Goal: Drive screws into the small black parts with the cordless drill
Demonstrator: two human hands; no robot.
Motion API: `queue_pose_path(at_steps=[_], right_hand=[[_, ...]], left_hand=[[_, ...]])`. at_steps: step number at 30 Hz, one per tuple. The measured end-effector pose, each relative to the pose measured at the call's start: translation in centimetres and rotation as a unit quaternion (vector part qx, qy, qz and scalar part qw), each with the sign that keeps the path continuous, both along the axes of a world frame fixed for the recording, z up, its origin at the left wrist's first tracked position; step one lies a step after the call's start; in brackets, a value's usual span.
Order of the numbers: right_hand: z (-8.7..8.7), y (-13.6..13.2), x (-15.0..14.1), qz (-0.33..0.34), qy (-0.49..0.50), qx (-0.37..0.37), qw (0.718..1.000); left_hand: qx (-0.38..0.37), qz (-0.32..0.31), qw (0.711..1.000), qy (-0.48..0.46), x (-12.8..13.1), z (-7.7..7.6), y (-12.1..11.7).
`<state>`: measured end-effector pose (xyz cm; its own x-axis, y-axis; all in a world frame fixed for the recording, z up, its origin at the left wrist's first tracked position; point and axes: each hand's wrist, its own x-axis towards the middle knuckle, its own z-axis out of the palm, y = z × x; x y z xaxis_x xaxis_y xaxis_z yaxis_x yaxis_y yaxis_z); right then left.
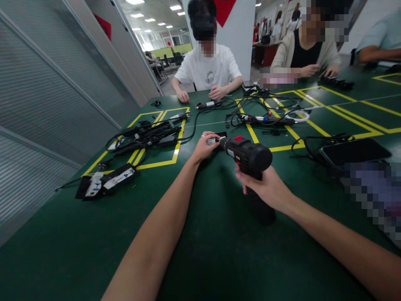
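Observation:
A black cordless drill (pixel 247 154) with red accents is gripped by its handle in my right hand (pixel 272 188), its chuck pointing left and away. My left hand (pixel 205 145), a ring on one finger, is closed on the near-left side of a small black part with a white label (pixel 213 141). The drill's tip meets or nearly meets this part; the exact contact is too small to tell. Part of the piece is hidden behind my fingers and the drill.
Black cables and plugs (pixel 150 136) lie within yellow tape at left, beside labelled black pieces (pixel 106 182). More cables (pixel 266 119) and a white ring (pixel 299 116) lie ahead. A phone (pixel 355 151) rests at right. People (pixel 208 67) sit across the green table (pixel 206 255).

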<state>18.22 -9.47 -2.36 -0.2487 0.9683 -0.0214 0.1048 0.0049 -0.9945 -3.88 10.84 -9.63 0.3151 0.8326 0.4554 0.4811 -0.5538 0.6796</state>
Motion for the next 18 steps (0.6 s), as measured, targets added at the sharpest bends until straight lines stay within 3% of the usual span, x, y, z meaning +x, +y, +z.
queue_pose_path(at_steps=[18], right_hand=[[-0.07, 0.52, 0.53, -0.004, 0.009, 0.022, 1.000]], left_hand=[[-0.007, 0.005, 1.000, -0.001, 0.08, 0.05, -0.11]])
